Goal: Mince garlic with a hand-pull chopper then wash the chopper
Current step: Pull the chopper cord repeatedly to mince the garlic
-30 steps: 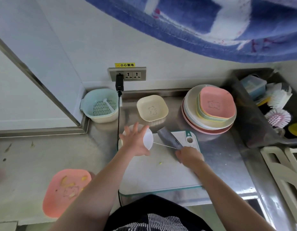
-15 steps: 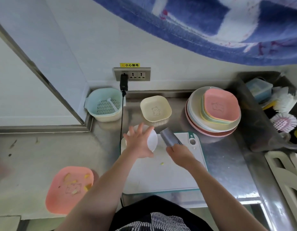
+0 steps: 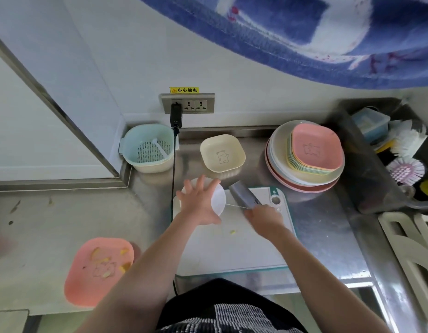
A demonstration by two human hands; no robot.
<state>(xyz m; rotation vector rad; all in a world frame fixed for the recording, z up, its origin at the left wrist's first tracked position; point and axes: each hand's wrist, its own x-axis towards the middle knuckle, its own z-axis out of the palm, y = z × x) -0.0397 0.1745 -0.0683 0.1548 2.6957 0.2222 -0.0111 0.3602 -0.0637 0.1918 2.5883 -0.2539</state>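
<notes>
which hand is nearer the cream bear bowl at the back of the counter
Left. The left hand presses flat on the white chopper, just in front of the cream bowl. The right hand is farther forward and to the right, pulling the cord over the cutting board.

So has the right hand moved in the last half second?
Yes. The right hand has pulled rightward along the cutting board, away from the chopper, drawing its cord out.

Soft, even daylight fills the scene, with faint shadows. The brushed steel counter (image 3: pixel 316 227) shows pale glare at the far side. Wide-angle bending curves the walls and edges. The right hand (image 3: pixel 264 218) is motion-blurred; the near-left edge looks smeared.
</notes>
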